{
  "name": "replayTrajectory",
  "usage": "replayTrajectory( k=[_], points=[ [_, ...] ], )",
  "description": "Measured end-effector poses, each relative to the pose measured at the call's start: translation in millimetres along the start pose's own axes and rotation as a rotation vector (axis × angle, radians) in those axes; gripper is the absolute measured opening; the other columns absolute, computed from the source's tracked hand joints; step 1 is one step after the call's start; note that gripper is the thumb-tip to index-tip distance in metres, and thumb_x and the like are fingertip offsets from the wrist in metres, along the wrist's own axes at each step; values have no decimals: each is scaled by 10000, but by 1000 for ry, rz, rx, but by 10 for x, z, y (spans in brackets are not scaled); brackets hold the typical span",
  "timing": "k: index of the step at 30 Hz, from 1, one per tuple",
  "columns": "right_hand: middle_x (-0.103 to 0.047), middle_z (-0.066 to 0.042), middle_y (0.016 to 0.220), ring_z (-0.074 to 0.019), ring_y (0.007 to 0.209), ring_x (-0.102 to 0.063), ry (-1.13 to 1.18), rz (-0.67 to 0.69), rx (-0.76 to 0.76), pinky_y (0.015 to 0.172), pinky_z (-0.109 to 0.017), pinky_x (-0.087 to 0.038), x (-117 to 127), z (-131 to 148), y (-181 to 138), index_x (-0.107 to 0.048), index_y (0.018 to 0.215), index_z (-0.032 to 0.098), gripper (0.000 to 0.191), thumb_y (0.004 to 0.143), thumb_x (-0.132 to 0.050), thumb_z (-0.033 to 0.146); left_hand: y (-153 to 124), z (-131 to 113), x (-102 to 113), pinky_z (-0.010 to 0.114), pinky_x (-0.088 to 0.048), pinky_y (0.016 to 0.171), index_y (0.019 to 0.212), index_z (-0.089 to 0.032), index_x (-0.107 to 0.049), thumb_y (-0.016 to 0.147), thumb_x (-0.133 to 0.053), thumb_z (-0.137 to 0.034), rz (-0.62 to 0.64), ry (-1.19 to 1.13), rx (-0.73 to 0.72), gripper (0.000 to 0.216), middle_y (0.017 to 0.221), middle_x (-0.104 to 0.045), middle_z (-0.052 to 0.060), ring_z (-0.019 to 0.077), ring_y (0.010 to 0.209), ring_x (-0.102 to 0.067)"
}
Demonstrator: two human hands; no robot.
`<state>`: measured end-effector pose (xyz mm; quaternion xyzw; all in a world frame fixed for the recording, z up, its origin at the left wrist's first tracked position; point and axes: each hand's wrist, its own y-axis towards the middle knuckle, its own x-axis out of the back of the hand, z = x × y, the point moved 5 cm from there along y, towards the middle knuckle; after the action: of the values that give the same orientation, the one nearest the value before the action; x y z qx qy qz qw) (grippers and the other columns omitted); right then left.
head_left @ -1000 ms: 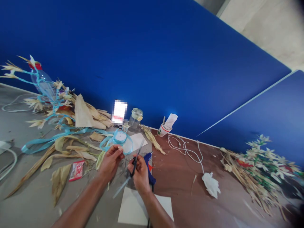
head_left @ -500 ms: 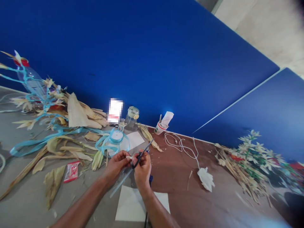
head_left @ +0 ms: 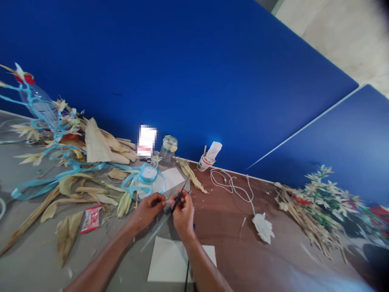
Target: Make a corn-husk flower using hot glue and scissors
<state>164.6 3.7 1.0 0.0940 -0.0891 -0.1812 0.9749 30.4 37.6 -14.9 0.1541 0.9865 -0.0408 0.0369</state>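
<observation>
My left hand (head_left: 149, 209) is closed, thumb and fingertips pinching a small pale strip that looks like corn husk (head_left: 167, 201). Close beside it, my right hand (head_left: 184, 215) is wrapped round dark scissors (head_left: 184, 185), their blades pointing up and away. The right fingertips almost meet the left ones at the pale strip, and I cannot tell whether both hands touch it. Under the hands lies a translucent straight strip (head_left: 155, 234). A white sheet of paper (head_left: 165, 261) is below my wrists. Just beyond the hands sits a roll of light blue ribbon (head_left: 148, 174).
Dried corn husks (head_left: 69, 235), a red packet (head_left: 91, 219) and a blue-stemmed husk flower spray (head_left: 56, 132) spread leftward. Along the blue partition (head_left: 194, 81) stand a glass jar (head_left: 168, 150) and a paper cup (head_left: 206, 163). A white cable (head_left: 232, 186), crumpled tissue (head_left: 263, 228) and white flowers (head_left: 331, 198) lie right.
The scissors have turned slightly in my right hand, their blades now steeper and shifted left. The pale strip at my left fingertips shows less. Both hands stay in nearly the same place.
</observation>
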Motion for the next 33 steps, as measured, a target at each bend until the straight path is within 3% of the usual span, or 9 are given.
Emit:
replayTrajectory(
  k=[5, 8, 12, 16, 22, 33],
  points=[
    [-639, -29, 794, -135, 636, -594, -39, 8, 10, 593, -243, -497, 12, 45, -26, -472, 1109, 170, 352, 779, -541, 271, 10, 27, 53, 224, -313, 497, 674, -161, -609, 657, -710, -367, -103, -144, 55, 230, 536, -494, -42, 95, 499, -417],
    [-639, -30, 787, -133, 607, -594, -68, 86, -6, 566, -235, -497, -65, 25, -78, -481, 1120, 158, 382, 765, -562, 273, 5, 55, 78, 203, -313, 464, 689, -166, -569, 606, -755, -388, -172, -381, 153, 302, 528, -481, -64, 73, 459, -416],
    [-666, -60, 823, -160, 679, -638, -177, 212, 5, 632, -256, -522, -182, 7, -166, -518, 1129, 134, 401, 746, -580, 238, -12, 45, 53, 192, -372, 463, 686, -167, -542, 561, -792, -366, -165, -537, 214, 343, 498, -496, -69, 69, 447, -450],
    [-694, -83, 893, -182, 773, -664, -308, 277, 84, 686, -260, -526, -212, 92, -218, -551, 1123, 148, 389, 738, -586, 191, -24, 41, 41, 181, -349, 402, 684, -177, -533, 566, -784, -375, -158, -540, 222, 342, 473, -496, -69, 75, 421, -439],
    [-684, -53, 770, -169, 651, -643, -420, 309, 155, 629, -249, -508, -233, 170, -239, -591, 1037, 152, 323, 716, -554, 162, -1, 5, 78, 174, -333, 432, 651, -170, -546, 572, -776, -395, -174, -505, 149, 331, 463, -481, -71, 58, 425, -413],
    [-699, -71, 823, -196, 722, -663, -391, 354, 128, 680, -264, -505, -266, 207, -255, -604, 995, 158, 274, 735, -521, 148, -6, -20, 92, 181, -308, 457, 620, -169, -544, 599, -765, -367, -152, -502, 127, 297, 470, -469, -65, 61, 448, -387]
  ],
)
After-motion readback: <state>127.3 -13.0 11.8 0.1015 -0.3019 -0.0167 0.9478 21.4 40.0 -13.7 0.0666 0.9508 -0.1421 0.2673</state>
